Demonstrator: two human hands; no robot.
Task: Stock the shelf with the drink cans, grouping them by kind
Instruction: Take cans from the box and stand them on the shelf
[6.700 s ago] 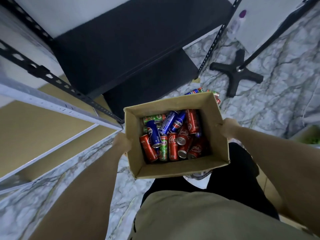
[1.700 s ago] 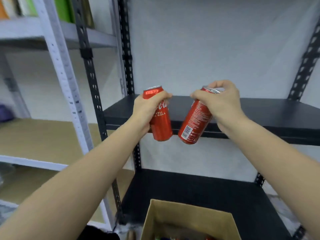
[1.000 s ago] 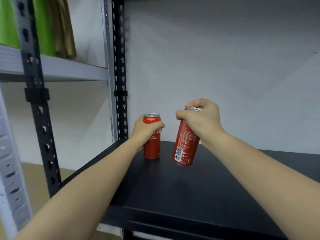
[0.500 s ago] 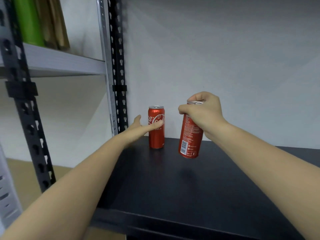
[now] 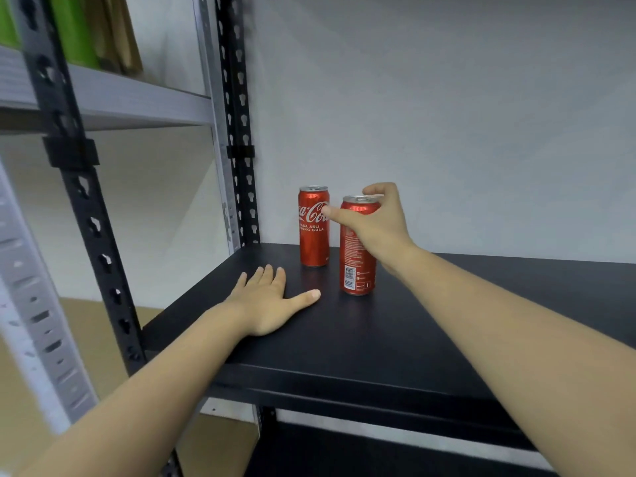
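Two red cola cans stand upright near the back left corner of the black shelf [image 5: 413,332]. The first can [image 5: 313,235] stands free, its logo facing me. The second can [image 5: 356,266] stands just right of it and slightly nearer, a narrow gap between them. My right hand [image 5: 375,225] wraps the second can's top from the right, with fingers over the rim and thumb stretched left. My left hand [image 5: 268,304] lies flat, palm down, on the shelf in front of the first can and holds nothing.
Black perforated posts rise at the shelf's back left corner [image 5: 237,115] and front left corner [image 5: 86,201]. A grey shelf unit [image 5: 120,101] stands to the left, with green and brown items [image 5: 103,32] on its upper board. A pale wall closes the back.
My left hand has let go of the first can and dropped flat onto the shelf. My right hand has set the second can down upright beside the first.
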